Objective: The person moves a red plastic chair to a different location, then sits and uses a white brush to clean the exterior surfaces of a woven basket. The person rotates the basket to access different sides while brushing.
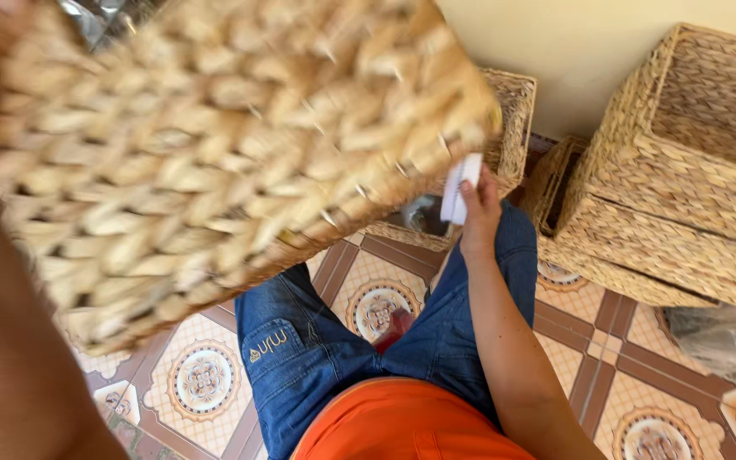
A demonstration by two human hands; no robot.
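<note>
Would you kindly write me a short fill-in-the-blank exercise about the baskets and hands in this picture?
1. The right hand grips a small ____ object beside the big woven basket.
2. The big woven basket is held up close to the camera, above the person's ____ jeans.
3. Two more baskets sit stacked against the ____ on the right.
4. The floor is covered with patterned ____.

Missing words: white; blue; wall; tiles

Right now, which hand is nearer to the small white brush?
The right. The right hand grips the small white brush beside the edge of the big woven basket. The left hand is not clearly visible; only that forearm shows at the far left, behind the basket.
</note>
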